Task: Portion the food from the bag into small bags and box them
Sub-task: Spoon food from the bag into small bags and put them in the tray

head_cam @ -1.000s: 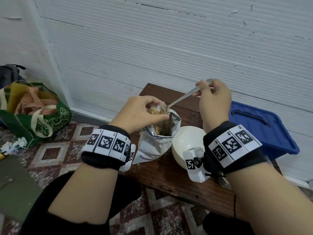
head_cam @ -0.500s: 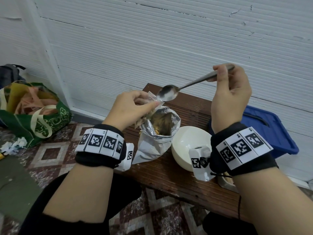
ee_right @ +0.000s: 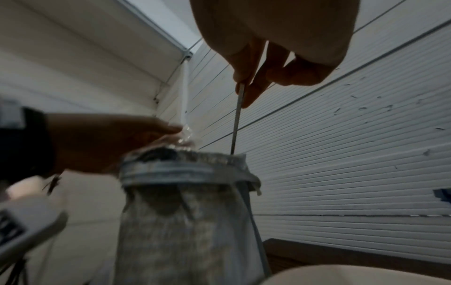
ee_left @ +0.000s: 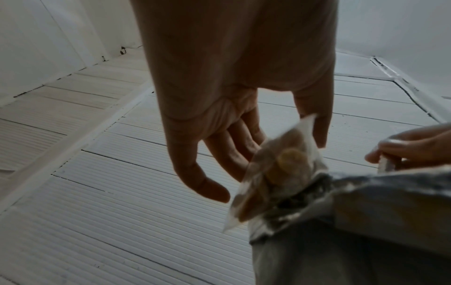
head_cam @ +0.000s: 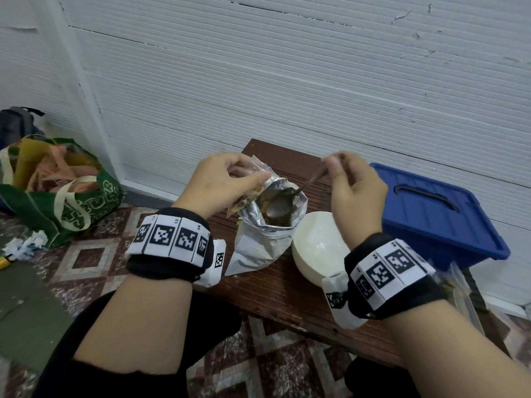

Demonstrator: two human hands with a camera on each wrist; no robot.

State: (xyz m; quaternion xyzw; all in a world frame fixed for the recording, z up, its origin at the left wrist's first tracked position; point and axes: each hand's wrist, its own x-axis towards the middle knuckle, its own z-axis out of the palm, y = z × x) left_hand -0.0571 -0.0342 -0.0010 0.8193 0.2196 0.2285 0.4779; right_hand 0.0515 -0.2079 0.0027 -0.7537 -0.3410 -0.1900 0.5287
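Steel spoon [head_cam: 283, 203] handle pinched in right hand [head_cam: 355, 193] between thumb and fingers, bowl down inside the foil bag [head_cam: 263, 239], at or just above the food; looks empty or only starting to load, hard to tell.

Left hand [head_cam: 221, 183] pinches the top of a small clear bag [ee_left: 280, 169], held right at the foil bag's rim. Left wrist view shows yellowish round pieces already in it, so this portion is partly filled. Other fingers loosely curled, holding nothing else.

Foil bag stands open on the brown desk [head_cam: 275, 285], rim rolled down, food visible inside. White bowl [head_cam: 319, 248] just beside it on the right, looks empty. Blue box [head_cam: 436, 214] with lid on sits right of the desk, against the wall. Some clear plastic near the right wrist at the desk edge; can't tell if those are spare or filled bags.

Judgement: early to middle. One small bag in progress, not sealed. No filled bags visible in the box, lid closed. Left: finish this portion, close it, repeat, open box, load.

Green tote bag [head_cam: 66, 196] on the tiled floor, left; not involved.
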